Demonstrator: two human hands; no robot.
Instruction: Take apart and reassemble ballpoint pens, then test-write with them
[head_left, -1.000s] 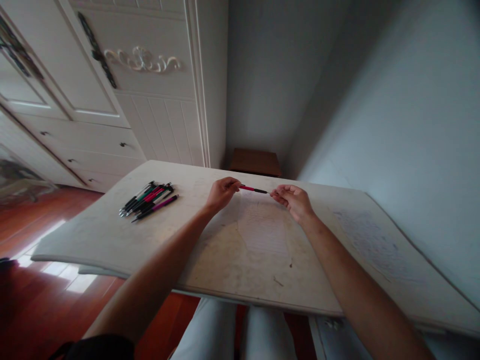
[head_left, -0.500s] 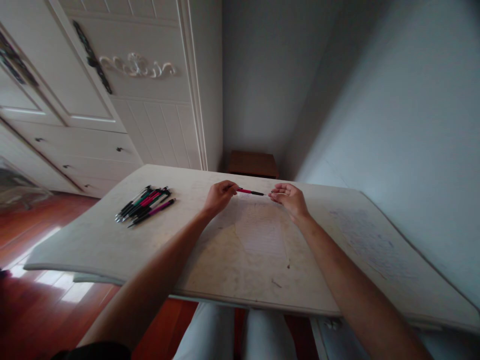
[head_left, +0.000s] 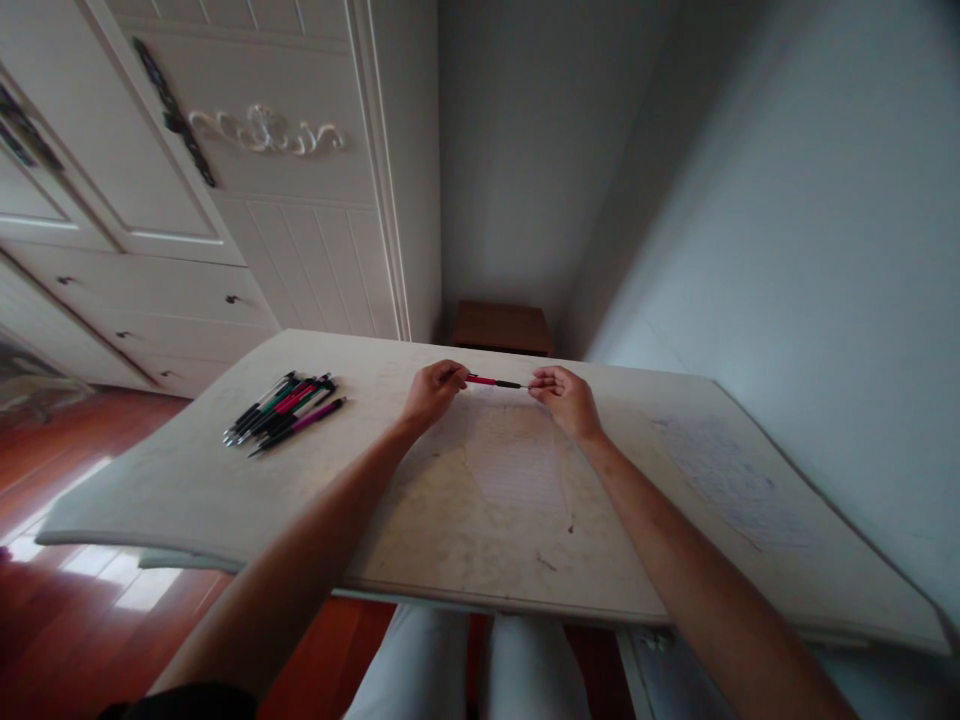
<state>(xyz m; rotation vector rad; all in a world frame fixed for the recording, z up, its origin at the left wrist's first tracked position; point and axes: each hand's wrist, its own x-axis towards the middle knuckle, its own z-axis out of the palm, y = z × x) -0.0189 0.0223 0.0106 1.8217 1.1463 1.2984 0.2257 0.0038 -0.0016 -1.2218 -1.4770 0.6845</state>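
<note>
Red-and-black, this pen (head_left: 486, 380) wants holding steady: my left hand (head_left: 432, 394) pinches its rear; whether my right hand (head_left: 570, 402) grips its tip I can't tell.

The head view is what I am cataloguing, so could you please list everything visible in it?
red pen: one, red and black, between the hands
pile of pens: several overlapping, black, green, red, white and purple, table's left
table: one, whitish with brownish stains, centre
pale patch: one, whitish, mid-table
scribbled patch: one, bluish, table's right
cabinets: count unclear, white, back left
stand: one, brown, behind table
walls: two visible, grey, back and right
floor: one, reddish-brown, below
blurred object: one, pale, far left
legs: two, light-clothed, bottom centre
left hand: one, bare, holding red pen
right hand: one, bare, at pen's tip, grip unclear
</note>
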